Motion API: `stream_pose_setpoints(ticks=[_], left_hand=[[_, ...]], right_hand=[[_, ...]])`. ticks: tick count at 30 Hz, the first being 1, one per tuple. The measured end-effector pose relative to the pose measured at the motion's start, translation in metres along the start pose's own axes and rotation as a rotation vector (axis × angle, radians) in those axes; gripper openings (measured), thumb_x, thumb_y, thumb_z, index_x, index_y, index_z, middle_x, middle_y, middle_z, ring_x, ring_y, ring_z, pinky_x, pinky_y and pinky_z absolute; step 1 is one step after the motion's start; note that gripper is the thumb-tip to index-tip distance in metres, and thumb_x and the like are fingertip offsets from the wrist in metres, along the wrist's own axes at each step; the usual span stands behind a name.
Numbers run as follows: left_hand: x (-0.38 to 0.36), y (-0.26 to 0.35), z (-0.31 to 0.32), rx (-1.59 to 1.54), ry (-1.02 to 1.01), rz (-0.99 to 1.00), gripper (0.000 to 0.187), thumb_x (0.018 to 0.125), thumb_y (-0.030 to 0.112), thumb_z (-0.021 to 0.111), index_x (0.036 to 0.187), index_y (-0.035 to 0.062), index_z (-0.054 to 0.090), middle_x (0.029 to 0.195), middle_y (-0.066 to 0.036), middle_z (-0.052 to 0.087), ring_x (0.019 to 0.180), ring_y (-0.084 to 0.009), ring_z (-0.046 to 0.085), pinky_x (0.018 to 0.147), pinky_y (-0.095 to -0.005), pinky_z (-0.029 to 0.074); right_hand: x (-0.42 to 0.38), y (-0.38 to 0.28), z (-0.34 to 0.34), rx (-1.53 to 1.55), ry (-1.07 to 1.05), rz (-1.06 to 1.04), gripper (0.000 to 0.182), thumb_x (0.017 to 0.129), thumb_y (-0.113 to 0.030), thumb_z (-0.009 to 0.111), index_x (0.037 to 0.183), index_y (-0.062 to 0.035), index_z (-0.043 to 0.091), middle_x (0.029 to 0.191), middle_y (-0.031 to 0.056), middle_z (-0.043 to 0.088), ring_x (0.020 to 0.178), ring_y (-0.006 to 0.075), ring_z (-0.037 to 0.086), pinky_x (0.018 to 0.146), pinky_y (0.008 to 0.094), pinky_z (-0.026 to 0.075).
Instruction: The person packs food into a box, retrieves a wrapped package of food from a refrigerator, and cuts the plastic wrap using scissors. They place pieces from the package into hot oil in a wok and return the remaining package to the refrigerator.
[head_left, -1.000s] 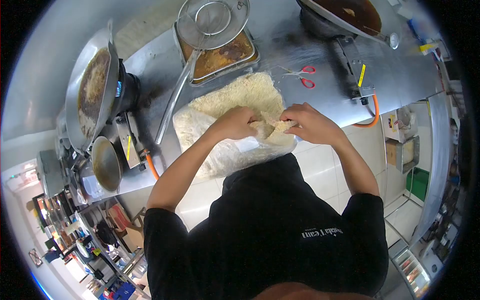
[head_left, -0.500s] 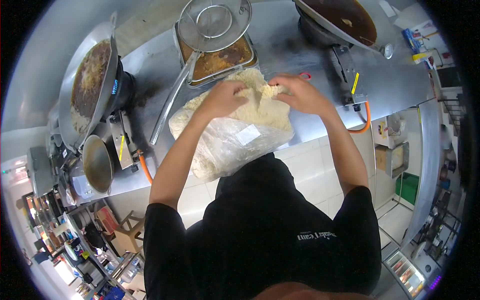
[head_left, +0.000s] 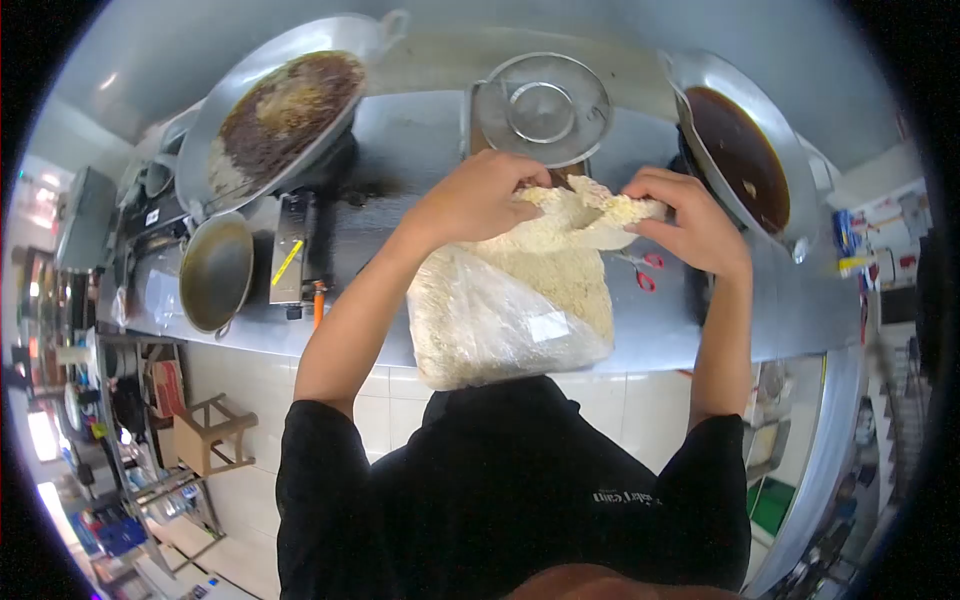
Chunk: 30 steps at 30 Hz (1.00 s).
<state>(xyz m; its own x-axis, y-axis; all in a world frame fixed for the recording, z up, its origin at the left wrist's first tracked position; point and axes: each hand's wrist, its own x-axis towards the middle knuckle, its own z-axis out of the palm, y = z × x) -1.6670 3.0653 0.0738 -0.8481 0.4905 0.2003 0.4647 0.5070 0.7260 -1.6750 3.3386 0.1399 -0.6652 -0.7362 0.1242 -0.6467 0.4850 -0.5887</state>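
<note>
A large clear plastic bag (head_left: 480,320) of pale yellow crumbs lies at the table's front edge, with a white label on it. My left hand (head_left: 490,200) is closed on the bag's upper left edge, where clumps of crumbs cling. My right hand (head_left: 685,215) pinches the bag's upper right edge, also coated with crumbs. The bag's mouth is spread between both hands, above the bulk of the crumbs. Red-handled scissors (head_left: 648,272) lie just right of the bag, below my right hand.
A wok of dark, foamy oil (head_left: 290,115) stands at the back left, another wok of dark oil (head_left: 735,150) at the right. A round strainer (head_left: 545,110) rests behind the bag. A smaller empty pan (head_left: 216,272) sits at the left; a wooden stool (head_left: 210,435) stands on the floor.
Both hands have lifted the bag's mouth and moved apart, my right hand farther to the right. The scissors now show more fully. The whole view has shifted and turned.
</note>
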Motion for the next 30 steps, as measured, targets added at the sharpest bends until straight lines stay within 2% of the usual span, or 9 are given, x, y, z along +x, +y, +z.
stream_pose_setpoints(ticks=[3, 6, 9, 11, 15, 18, 20, 24, 30], left_hand=[[-0.014, 0.016, -0.042, 0.189, 0.063, 0.05, 0.034, 0.077, 0.015, 0.072, 0.107, -0.0003, 0.064, 0.094, -0.017, 0.067, 0.087, -0.0261, 0.064, 0.078, -0.0351, 0.049], [-0.027, 0.025, -0.102, 0.17, 0.077, 0.034, 0.034, 0.078, 0.018, 0.072, 0.105, -0.001, 0.064, 0.092, -0.017, 0.067, 0.083, -0.0263, 0.064, 0.075, -0.0352, 0.049], [-0.047, 0.019, -0.168, 0.383, 0.264, 0.15, 0.035, 0.08, 0.021, 0.071, 0.104, -0.0024, 0.063, 0.09, -0.017, 0.067, 0.077, -0.0256, 0.063, 0.07, -0.0343, 0.049], [-0.064, 0.014, -0.216, 0.446, 0.292, 0.042, 0.034, 0.081, 0.022, 0.071, 0.104, -0.0012, 0.063, 0.089, -0.017, 0.067, 0.074, -0.0252, 0.063, 0.068, -0.0338, 0.049], [-0.101, -0.036, -0.295, 0.638, 0.383, -0.135, 0.043, 0.078, 0.028, 0.071, 0.112, 0.0025, 0.063, 0.088, -0.021, 0.065, 0.083, -0.0307, 0.063, 0.079, -0.0375, 0.049], [-0.13, -0.083, -0.322, 0.681, 0.392, -0.278, 0.035, 0.082, 0.023, 0.07, 0.112, 0.0078, 0.062, 0.088, -0.017, 0.066, 0.078, -0.0274, 0.063, 0.069, -0.0387, 0.048], [-0.144, -0.113, -0.329, 0.713, 0.331, -0.429, 0.039, 0.082, 0.024, 0.069, 0.117, 0.0092, 0.06, 0.097, -0.019, 0.065, 0.09, -0.0305, 0.062, 0.079, -0.0414, 0.048], [-0.167, -0.21, -0.329, 0.843, 0.314, -0.42, 0.04, 0.081, 0.022, 0.068, 0.119, 0.0094, 0.06, 0.112, -0.017, 0.064, 0.105, -0.0364, 0.059, 0.092, -0.0446, 0.046], [-0.156, -0.234, -0.323, 0.784, 0.212, -0.506, 0.043, 0.077, 0.012, 0.067, 0.118, 0.0095, 0.06, 0.114, -0.016, 0.064, 0.107, -0.0361, 0.059, 0.091, -0.0433, 0.046]], right_hand=[[0.023, -0.024, -0.017, -0.008, -0.014, -0.061, 0.027, 0.074, -0.005, 0.071, 0.097, 0.003, 0.058, 0.089, 0.0127, 0.06, 0.082, 0.0279, 0.058, 0.075, 0.0331, 0.045], [0.059, -0.042, -0.025, 0.07, 0.143, -0.095, 0.029, 0.072, -0.003, 0.072, 0.099, 0.0033, 0.06, 0.092, 0.0092, 0.063, 0.086, 0.0178, 0.059, 0.079, 0.0297, 0.045], [0.113, -0.08, -0.031, 0.116, 0.197, -0.1, 0.028, 0.078, -0.009, 0.07, 0.101, 0.0031, 0.061, 0.09, 0.0056, 0.064, 0.084, 0.0125, 0.058, 0.077, 0.0273, 0.046], [0.159, -0.105, -0.03, 0.12, 0.224, -0.13, 0.028, 0.08, -0.012, 0.069, 0.102, 0.0032, 0.061, 0.087, 0.0046, 0.064, 0.081, 0.0124, 0.058, 0.074, 0.027, 0.047], [0.261, -0.131, -0.005, -0.003, 0.244, -0.35, 0.032, 0.08, -0.016, 0.07, 0.105, 0.0028, 0.061, 0.09, 0.0083, 0.066, 0.081, 0.0154, 0.061, 0.074, 0.0298, 0.048], [0.327, -0.138, 0.045, -0.034, 0.203, -0.377, 0.031, 0.081, -0.016, 0.068, 0.106, 0.0011, 0.061, 0.093, 0.0089, 0.066, 0.084, 0.0159, 0.059, 0.078, 0.0313, 0.047], [0.369, -0.129, 0.086, -0.09, 0.183, -0.416, 0.035, 0.078, -0.017, 0.071, 0.107, 0.0021, 0.062, 0.099, 0.0152, 0.067, 0.09, 0.0244, 0.063, 0.082, 0.0364, 0.048], [0.414, -0.132, 0.158, -0.191, 0.0, -0.185, 0.036, 0.077, -0.012, 0.071, 0.111, -0.0011, 0.064, 0.111, 0.0197, 0.066, 0.107, 0.0303, 0.062, 0.095, 0.0404, 0.047], [0.444, -0.112, 0.21, -0.367, 0.044, -0.106, 0.027, 0.076, -0.014, 0.069, 0.101, -0.0051, 0.066, 0.102, 0.0156, 0.068, 0.098, 0.0326, 0.063, 0.084, 0.0414, 0.05]])
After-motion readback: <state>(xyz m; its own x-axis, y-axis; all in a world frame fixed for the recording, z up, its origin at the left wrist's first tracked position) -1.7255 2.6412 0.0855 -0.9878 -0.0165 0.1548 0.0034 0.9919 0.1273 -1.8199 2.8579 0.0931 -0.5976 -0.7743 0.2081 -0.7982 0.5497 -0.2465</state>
